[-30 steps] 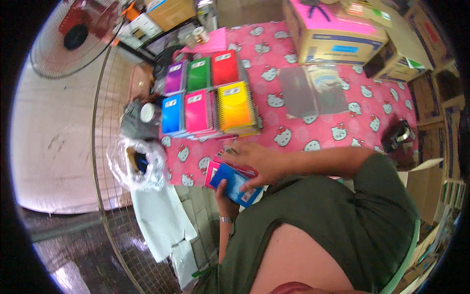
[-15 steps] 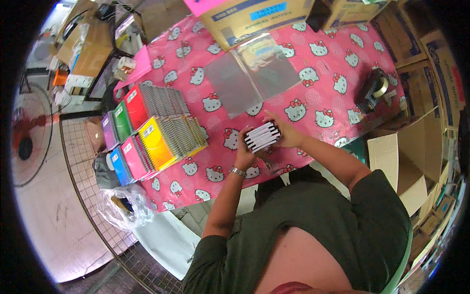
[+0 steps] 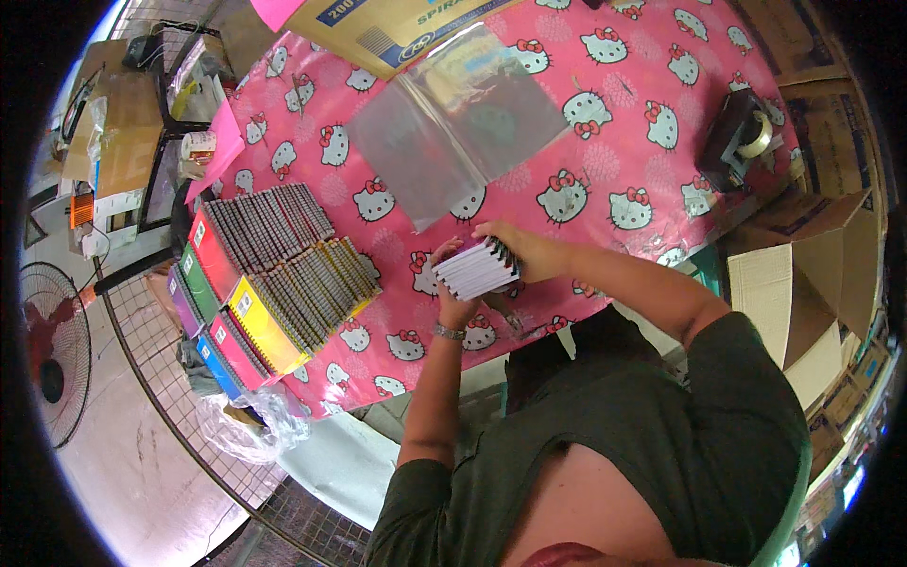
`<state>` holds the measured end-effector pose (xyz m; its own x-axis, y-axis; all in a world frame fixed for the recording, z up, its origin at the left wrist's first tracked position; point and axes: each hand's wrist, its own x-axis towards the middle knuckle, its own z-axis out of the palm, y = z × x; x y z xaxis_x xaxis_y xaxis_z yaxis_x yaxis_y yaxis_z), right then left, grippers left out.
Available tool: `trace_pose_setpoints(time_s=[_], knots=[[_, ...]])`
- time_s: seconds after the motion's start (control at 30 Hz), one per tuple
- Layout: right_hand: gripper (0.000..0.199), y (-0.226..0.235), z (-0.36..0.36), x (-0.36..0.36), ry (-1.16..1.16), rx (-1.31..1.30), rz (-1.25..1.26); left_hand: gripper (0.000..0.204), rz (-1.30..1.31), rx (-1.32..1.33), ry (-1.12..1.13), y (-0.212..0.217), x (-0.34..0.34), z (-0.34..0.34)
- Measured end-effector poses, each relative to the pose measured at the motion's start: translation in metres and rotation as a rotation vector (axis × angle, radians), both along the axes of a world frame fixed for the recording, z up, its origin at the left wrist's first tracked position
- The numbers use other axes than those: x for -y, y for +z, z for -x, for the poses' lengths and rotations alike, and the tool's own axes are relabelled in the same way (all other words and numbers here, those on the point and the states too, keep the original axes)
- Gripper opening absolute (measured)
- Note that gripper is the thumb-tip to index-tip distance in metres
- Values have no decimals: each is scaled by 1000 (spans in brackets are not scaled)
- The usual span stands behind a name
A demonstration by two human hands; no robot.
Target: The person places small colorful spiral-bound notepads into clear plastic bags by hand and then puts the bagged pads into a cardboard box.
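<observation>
A small stack of notebooks (image 3: 475,271), white page edges showing and dark at the ends, is held above the near part of the table. My left hand (image 3: 456,306) supports it from the left and below, fingers wrapped round its side. On the right, my right hand (image 3: 531,253) grips the same stack, its fingers over the far edge and the dark end. To the left stand tight rows of spiral notebooks (image 3: 283,222) with red, yellow, green, purple, pink and blue covers. Beyond my hands, a clear plastic sleeve (image 3: 416,151) lies opened flat.
A pink cat-print cloth (image 3: 624,250) covers the table. A carton (image 3: 378,40) stands at the far side, a black tape dispenser (image 3: 732,146) at the right. An open cardboard box (image 3: 761,293) is beside the right edge. A plastic bag (image 3: 250,430) and a fan (image 3: 52,354) are left.
The stack has tilted in my hands, so its long white page edges now show more. My right hand has shifted over its far end. The whole view has also shifted.
</observation>
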<state>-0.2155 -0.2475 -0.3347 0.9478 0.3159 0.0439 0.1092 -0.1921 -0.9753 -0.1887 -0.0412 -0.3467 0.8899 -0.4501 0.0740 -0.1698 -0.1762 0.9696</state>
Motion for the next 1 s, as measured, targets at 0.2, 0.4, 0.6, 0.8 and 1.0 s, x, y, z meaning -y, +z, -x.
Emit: trace_pose_setpoints(time_s=[0.2,0.4,0.6,0.8,1.0], knots=[[94,1,3,-12,-102,-82,-19,72,0,-29,-6,-12,4,-1],[101,55,-20,28,179,6,200,61,68,-260,5,-52,-14,1],[91,124,-6,-8,13,410,644,32,217,-599,-77,-39,-6,1],[54,100,-10,-21,-29,381,842,32,-112,-299,-33,-51,-14,14],[49,109,21,35,-208,274,800,76,-532,502,-363,-5,23,-29]])
